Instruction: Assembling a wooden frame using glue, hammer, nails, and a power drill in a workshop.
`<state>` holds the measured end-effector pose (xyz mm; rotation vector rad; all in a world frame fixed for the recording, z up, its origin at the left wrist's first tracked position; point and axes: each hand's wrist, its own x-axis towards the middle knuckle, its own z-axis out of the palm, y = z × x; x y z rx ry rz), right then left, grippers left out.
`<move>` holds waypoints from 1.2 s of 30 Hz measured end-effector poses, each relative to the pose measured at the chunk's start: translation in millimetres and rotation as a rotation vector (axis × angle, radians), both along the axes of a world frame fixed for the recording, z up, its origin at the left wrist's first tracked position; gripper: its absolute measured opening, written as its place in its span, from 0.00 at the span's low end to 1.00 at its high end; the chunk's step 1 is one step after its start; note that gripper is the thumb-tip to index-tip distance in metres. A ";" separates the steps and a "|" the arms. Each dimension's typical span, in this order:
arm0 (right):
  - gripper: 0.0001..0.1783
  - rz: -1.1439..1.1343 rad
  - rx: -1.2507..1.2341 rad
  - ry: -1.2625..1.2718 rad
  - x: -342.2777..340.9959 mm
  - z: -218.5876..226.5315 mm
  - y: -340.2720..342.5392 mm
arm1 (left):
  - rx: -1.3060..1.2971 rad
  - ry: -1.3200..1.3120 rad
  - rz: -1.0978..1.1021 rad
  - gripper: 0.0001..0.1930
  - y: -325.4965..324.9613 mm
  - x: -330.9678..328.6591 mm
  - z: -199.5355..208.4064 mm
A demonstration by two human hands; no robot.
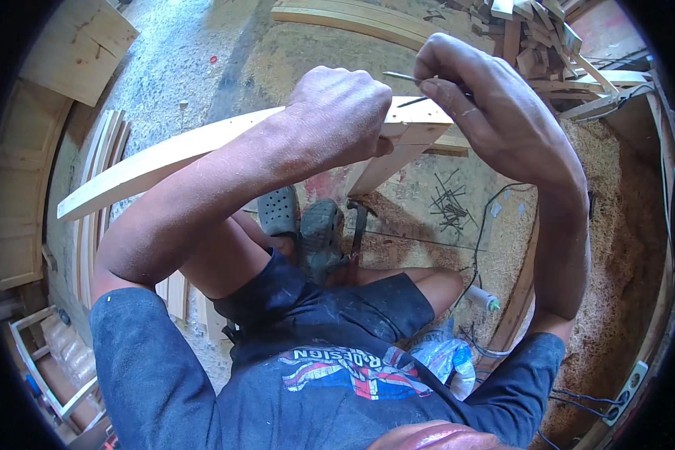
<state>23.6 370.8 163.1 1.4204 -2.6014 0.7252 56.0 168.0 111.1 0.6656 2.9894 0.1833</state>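
- Pale wood fills the middle of my view: a long timber (139, 165) slants from the left up to a spot just below the right hand, raised above the floor.
- Near its right end I see the left hand (337, 112) clamped on that timber, knuckles on top and thumb low on the near side; the fingertips are hidden from me.
- Thumb and fingers of the right hand (476, 94) come together on a thin metal nail (402, 76), its free end pointing left, above the timber's right end.
- Just below that nail I make out a dark, thin line; I cannot tell whether it is a second nail or a shadow.
- Under the timber's right end, a shorter wooden piece (388, 166) slopes down toward the floor.
- Loose nails (451, 207) lie heaped on the floor to the right of that piece.
- Beside the grey clogs (322, 232) I can see a hammer (359, 225), head toward the timber.
- Further right, near the knee, lies a white tube (481, 298) with a green tip.
- Wood offcuts (536, 45) are piled at the upper right.
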 end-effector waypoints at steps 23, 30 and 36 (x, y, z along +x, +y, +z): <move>0.10 0.145 0.298 0.006 -22.4 14.6 -21.8 | 0.024 -0.005 -0.007 0.25 -9.3 -0.3 -2.1; 0.09 -0.144 0.416 0.130 -0.7 13.3 -43.2 | 0.021 -0.008 0.014 0.18 -7.4 -1.4 -1.5; 0.07 -0.028 0.299 0.442 15.2 -3.7 -57.9 | 0.229 0.172 -0.032 0.19 -11.9 -0.8 -19.7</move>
